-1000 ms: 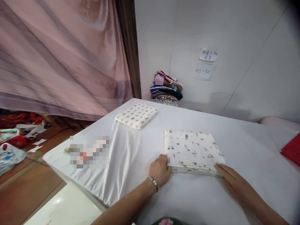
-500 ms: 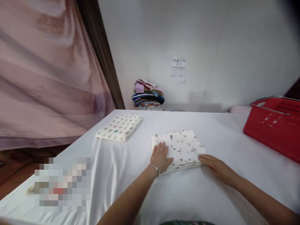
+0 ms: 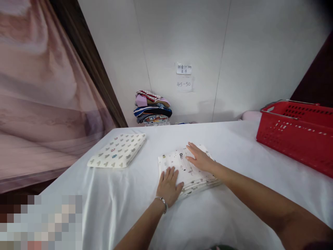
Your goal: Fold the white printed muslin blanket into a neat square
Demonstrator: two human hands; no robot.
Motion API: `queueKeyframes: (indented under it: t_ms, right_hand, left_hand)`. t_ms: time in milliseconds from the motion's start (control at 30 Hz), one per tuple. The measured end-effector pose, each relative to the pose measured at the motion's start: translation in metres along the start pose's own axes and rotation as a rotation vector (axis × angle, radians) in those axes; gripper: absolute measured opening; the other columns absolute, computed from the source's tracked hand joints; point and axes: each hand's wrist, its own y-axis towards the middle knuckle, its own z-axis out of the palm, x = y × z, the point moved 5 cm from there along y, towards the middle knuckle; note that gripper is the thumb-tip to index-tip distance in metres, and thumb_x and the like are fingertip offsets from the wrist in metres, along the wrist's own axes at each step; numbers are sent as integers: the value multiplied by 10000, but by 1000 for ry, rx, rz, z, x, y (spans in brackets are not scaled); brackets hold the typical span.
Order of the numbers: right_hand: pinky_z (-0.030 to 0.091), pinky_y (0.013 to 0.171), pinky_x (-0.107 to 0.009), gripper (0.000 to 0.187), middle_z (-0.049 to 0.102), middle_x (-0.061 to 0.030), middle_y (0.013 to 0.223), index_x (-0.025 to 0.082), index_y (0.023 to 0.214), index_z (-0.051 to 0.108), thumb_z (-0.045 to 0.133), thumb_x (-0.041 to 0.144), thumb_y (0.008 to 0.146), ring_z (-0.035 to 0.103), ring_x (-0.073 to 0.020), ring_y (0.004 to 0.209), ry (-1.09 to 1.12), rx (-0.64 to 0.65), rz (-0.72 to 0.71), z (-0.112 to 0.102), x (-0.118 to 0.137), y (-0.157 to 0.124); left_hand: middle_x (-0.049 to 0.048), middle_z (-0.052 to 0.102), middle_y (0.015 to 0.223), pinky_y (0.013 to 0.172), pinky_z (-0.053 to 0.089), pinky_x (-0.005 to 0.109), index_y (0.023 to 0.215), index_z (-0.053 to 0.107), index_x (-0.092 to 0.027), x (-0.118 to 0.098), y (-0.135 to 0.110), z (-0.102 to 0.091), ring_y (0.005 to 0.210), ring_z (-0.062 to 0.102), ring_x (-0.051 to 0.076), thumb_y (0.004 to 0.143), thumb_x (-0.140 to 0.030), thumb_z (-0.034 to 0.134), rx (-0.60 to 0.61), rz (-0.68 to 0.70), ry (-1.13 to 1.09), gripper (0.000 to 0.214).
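In front of me on the white-covered table point(image 3: 130, 215) lies a folded white cloth point(image 3: 179, 166) with small printed figures, its layered edge facing me. My left hand point(image 3: 169, 185), with a bracelet at the wrist, rests flat on its near left corner, fingers spread. Over the cloth's far right part is my right hand point(image 3: 199, 158), fingers outstretched; whether it presses on the fabric I cannot tell. Neither hand grips anything. Farther left lies a second folded cloth point(image 3: 118, 149), cream with a grey, red and blue pattern.
A red plastic basket point(image 3: 293, 139) with metal handles stands at the right. Beyond the table's far edge is a stack of folded fabrics point(image 3: 153, 107) against the wall, near two paper notes point(image 3: 184, 78). A pink curtain point(image 3: 47, 93) hangs at left. The lower left corner is pixelated.
My right hand has moved from the cloth's near right corner to over its far part. The left hand stays on the near left corner. The view has shifted to the right.
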Motion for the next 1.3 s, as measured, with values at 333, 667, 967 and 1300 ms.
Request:
queueKeyframes:
  t_ms: [333, 667, 967, 1300]
  right_hand:
    - [105, 1088, -410, 757, 209, -147, 1465, 64, 1387, 279, 211, 602, 859, 136, -261, 1355, -272, 145, 182, 61, -80, 18]
    - [123, 1083, -417, 734, 240, -143, 1455, 67, 1375, 304, 207, 585, 863, 164, -264, 1346, -304, 117, 161, 62, -76, 16]
    - [257, 1052, -430, 756, 70, -33, 1505, 166, 1421, 221, 205, 636, 830, 145, -324, 1345, -177, 166, 370, 52, -105, -11]
    - [186, 1085, -419, 626, 157, -74, 1488, 165, 1408, 269, 316, 463, 860, 89, -273, 1364, -88, 205, 255, 32, -110, 0]
  left_hand:
    - [58, 212, 1475, 1104, 119, 485, 1370, 336, -207, -1, -5, 0, 1367, 120, 247, 863, -515, 331, 91, 17, -86, 594]
    - [130, 175, 1479, 1072, 94, 542, 1361, 326, -144, 32, 78, -14, 1365, 92, 297, 829, -596, 310, -54, -274, -128, 698]
    - [31, 51, 1505, 1088, 129, 489, 1424, 176, -163, 46, 74, 14, 1378, -8, 229, 823, -634, 190, 60, -351, -79, 764]
    - [63, 60, 1504, 1092, 123, 468, 1402, 229, -178, 56, 77, -1, 1378, 30, 236, 810, -583, 348, -17, -367, -101, 727]
